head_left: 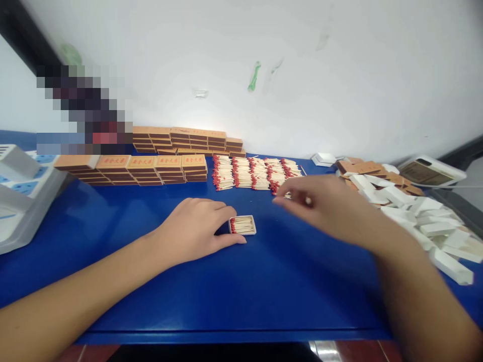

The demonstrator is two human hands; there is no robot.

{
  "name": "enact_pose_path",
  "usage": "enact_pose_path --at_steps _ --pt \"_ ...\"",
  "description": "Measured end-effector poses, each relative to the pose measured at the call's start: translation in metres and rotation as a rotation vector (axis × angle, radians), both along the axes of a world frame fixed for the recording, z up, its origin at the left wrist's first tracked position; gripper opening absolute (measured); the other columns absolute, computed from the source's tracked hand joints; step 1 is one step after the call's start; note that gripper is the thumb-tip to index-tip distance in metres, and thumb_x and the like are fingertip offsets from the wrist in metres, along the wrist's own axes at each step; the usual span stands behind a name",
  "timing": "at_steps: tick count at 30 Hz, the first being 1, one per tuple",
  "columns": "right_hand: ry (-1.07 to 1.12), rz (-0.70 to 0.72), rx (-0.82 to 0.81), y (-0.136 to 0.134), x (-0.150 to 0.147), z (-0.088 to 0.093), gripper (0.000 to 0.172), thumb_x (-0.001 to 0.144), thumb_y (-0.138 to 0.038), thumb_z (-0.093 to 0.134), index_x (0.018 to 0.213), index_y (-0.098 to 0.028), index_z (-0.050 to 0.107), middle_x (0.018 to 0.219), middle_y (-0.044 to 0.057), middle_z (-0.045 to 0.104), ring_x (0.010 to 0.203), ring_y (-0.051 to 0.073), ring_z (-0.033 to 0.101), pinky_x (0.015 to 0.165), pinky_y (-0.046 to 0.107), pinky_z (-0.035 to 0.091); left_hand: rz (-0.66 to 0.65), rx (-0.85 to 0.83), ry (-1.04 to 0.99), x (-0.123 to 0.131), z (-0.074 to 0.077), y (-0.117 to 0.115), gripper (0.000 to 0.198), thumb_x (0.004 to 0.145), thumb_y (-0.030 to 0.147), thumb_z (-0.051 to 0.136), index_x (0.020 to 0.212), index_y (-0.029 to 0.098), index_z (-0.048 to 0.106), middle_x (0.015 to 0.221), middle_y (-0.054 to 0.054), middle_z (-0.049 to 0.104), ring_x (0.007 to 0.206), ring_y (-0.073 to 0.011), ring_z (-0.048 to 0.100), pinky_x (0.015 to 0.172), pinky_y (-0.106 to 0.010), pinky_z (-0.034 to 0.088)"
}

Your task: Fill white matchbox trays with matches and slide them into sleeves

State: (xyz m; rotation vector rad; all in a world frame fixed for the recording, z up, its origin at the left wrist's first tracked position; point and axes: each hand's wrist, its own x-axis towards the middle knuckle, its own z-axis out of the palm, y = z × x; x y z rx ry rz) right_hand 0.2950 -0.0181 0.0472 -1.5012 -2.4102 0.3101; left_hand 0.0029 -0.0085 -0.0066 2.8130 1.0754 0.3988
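Note:
A small white matchbox tray (pixel 253 232), filled with red-headed matches, lies on the blue table. My left hand (pixel 196 226) grips its left end, with the fingers at the far side and the thumb along the near side. To the right, my right hand (pixel 320 208) hovers over the near right edge of the loose matches (pixel 242 173), which lie in several rows with their red heads mostly to the left. Its thumb and forefinger are pinched together and slightly blurred; a small pale bit shows in the curl of the fingers, too small to name.
Stacked orange matchboxes (pixel 142 170) stand at the left, with more boxes (pixel 198 138) along the white wall. White trays (pixel 405 201) and orange sleeves (pixel 364 168) are heaped at the right, near a white device (pixel 433 168). A white plastic container (pixel 26 221) sits far left.

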Motion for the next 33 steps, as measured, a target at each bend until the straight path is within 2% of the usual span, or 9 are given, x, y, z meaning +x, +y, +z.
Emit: enact_pose_path --at_steps 2,4,6,10,16,22,26,29,33 --pt "-0.049 -0.132 0.065 0.009 0.031 0.004 0.021 0.1 -0.041 0.065 0.089 -0.026 0.075 0.062 0.0 0.061 0.055 0.018 0.053 0.057 0.032 0.033 -0.004 -0.022 0.019 0.0 0.001 0.0 0.044 0.099 0.064 0.068 0.107 0.021 0.076 0.082 0.0 0.074 0.072 -0.02 0.067 0.059 -0.031 0.031" --pt "-0.101 -0.161 -0.001 0.017 0.056 0.003 0.02 0.095 -0.043 0.069 0.09 -0.027 0.079 0.061 0.001 0.06 0.055 0.019 0.054 0.055 0.033 0.032 -0.016 -0.034 0.025 0.0 0.001 0.001 0.044 0.099 0.064 0.068 0.108 0.021 0.076 0.083 0.0 0.074 0.072 -0.0201 0.068 0.059 -0.032 0.031" --pt "-0.125 -0.16 -0.106 0.024 0.067 -0.002 0.021 0.094 -0.044 0.069 0.091 -0.028 0.082 0.061 0.001 0.061 0.053 0.018 0.052 0.054 0.033 0.032 -0.026 -0.033 0.019 0.0 0.001 0.001 0.044 0.099 0.063 0.068 0.109 0.021 0.076 0.084 0.0 0.074 0.073 -0.0199 0.068 0.06 -0.032 0.032" --pt "-0.138 -0.146 -0.195 0.026 0.061 -0.01 0.018 0.093 -0.038 0.07 0.085 -0.025 0.08 0.063 0.001 0.066 0.054 0.017 0.054 0.054 0.032 0.034 -0.036 -0.027 0.013 0.0 0.001 0.0 0.042 0.1 0.062 0.068 0.107 0.021 0.075 0.084 0.0 0.074 0.072 -0.0188 0.067 0.061 -0.031 0.034" --pt "-0.206 -0.148 -0.27 0.02 0.059 -0.006 0.019 0.096 -0.025 0.064 0.084 -0.021 0.078 0.066 0.006 0.069 0.054 0.015 0.055 0.053 0.034 0.034 -0.03 -0.032 0.028 0.0 0.002 -0.001 0.045 0.1 0.064 0.067 0.108 0.021 0.075 0.085 0.001 0.073 0.075 -0.02 0.069 0.061 -0.032 0.036" --pt "-0.214 -0.168 -0.33 0.024 0.063 -0.014 0.012 0.088 -0.023 0.067 0.079 -0.023 0.074 0.07 0.002 0.071 0.058 0.017 0.06 0.054 0.031 0.039 -0.027 -0.028 0.04 0.0 0.003 0.0 0.044 0.1 0.063 0.068 0.109 0.021 0.075 0.086 0.0 0.074 0.076 -0.0202 0.069 0.061 -0.032 0.036" --pt "-0.184 -0.109 -0.351 0.017 0.047 -0.008 0.014 0.091 -0.029 0.066 0.08 -0.023 0.071 0.067 -0.001 0.066 0.058 0.016 0.056 0.055 0.03 0.038 -0.025 -0.023 0.035 0.0 0.002 -0.001 0.044 0.099 0.063 0.068 0.108 0.021 0.076 0.085 0.0 0.074 0.075 -0.02 0.069 0.061 -0.032 0.036" --pt "-0.055 -0.017 -0.316 0.004 0.015 -0.001 0.018 0.096 -0.036 0.064 0.086 -0.024 0.072 0.064 -0.003 0.06 0.057 0.014 0.051 0.055 0.028 0.036 -0.029 -0.008 0.025 0.001 0.002 -0.002 0.043 0.099 0.063 0.068 0.108 0.021 0.075 0.085 0.0 0.074 0.076 -0.0204 0.07 0.061 -0.032 0.036" --pt "0.033 0.105 -0.203 -0.013 -0.033 -0.005 0.009 0.095 -0.023 0.064 0.089 -0.023 0.071 0.069 -0.004 0.059 0.061 0.013 0.052 0.058 0.027 0.034 -0.037 -0.006 0.017 0.002 0.002 -0.003 0.043 0.099 0.063 0.069 0.106 0.021 0.074 0.086 0.0 0.075 0.077 -0.0204 0.071 0.061 -0.032 0.035"
